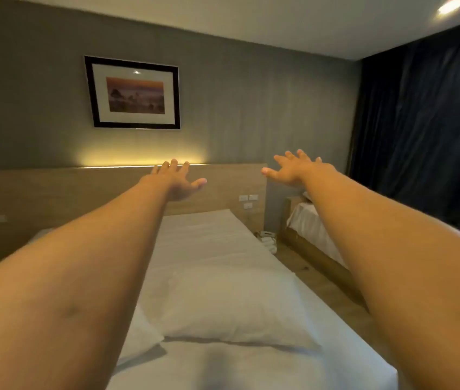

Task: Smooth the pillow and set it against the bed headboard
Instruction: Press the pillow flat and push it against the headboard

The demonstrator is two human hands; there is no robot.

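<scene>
A white pillow [223, 302] lies flat on the white bed sheet [209, 235], well short of the wooden headboard [223, 192]. A second white pillow [141, 339] pokes out at its left, partly hidden by my left forearm. Both my arms are stretched forward above the bed. My left hand [178, 178] hovers in the air with fingers spread, holding nothing, in front of the headboard's top edge. My right hand [293, 170] is also raised, fingers apart and empty, near the headboard's right end. Neither hand touches the pillow.
A framed picture [134, 92] hangs on the grey wall above a lit strip. Wall switches [248, 198] sit on the headboard's right part. A second bed [316, 229] stands to the right across a narrow wooden-floor aisle, with white items [268, 240] on the floor. Dark curtains [426, 122] cover the right wall.
</scene>
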